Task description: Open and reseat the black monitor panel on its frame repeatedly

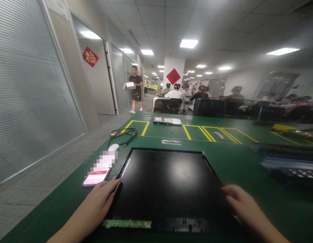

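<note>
Head view: nearest, a green circuit strip sits exposed along the near edge of a black screen panel, where a knock could crack it. The left hand is part-closed on the panel's left edge and the right hand curls around its right, over the near part of the green surface, undersides hidden; uneven lifting might twist the screen. Beyond, a swing leftward could bump the lit phone, white mouse or looped black cable.
</note>
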Demonstrator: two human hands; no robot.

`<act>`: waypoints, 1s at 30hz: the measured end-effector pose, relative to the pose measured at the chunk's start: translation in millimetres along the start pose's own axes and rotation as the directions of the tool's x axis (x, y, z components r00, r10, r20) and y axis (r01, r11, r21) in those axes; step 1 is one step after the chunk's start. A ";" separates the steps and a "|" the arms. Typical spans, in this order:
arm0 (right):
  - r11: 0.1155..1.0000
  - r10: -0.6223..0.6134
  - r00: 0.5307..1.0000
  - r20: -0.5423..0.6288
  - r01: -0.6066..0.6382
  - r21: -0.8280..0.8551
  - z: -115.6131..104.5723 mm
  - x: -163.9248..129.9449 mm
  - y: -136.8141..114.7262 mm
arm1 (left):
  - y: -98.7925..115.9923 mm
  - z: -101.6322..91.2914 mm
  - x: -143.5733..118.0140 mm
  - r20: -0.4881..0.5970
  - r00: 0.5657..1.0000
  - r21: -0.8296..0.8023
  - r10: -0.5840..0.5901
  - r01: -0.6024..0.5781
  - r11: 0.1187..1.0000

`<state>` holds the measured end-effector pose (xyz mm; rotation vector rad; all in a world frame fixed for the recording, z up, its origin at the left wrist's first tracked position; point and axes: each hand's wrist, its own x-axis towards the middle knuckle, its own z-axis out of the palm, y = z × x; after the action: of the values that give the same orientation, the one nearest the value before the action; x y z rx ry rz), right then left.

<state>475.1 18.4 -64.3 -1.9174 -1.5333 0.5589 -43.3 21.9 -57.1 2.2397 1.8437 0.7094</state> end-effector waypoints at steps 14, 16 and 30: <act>0.998 -0.022 1.000 -0.005 0.022 -0.064 0.3 -1.2 -2.4 | 8.1 -12.2 1.7 -0.027 0.985 -0.287 -0.171 0.157 0.945; 0.998 -0.015 1.000 -0.007 0.014 -0.064 0.9 -1.2 -1.5 | 10.8 -15.9 2.6 -0.025 0.968 -0.414 -0.248 0.216 0.884; 0.997 -0.024 1.000 -0.005 0.023 -0.078 0.4 -4.5 -6.8 | 51.1 -28.3 6.9 0.357 0.648 -0.863 -0.672 0.505 0.029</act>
<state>469.0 15.1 -60.2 -1.9547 -1.5936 0.4897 -9.9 11.7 -9.7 0.5219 1.4832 1.2866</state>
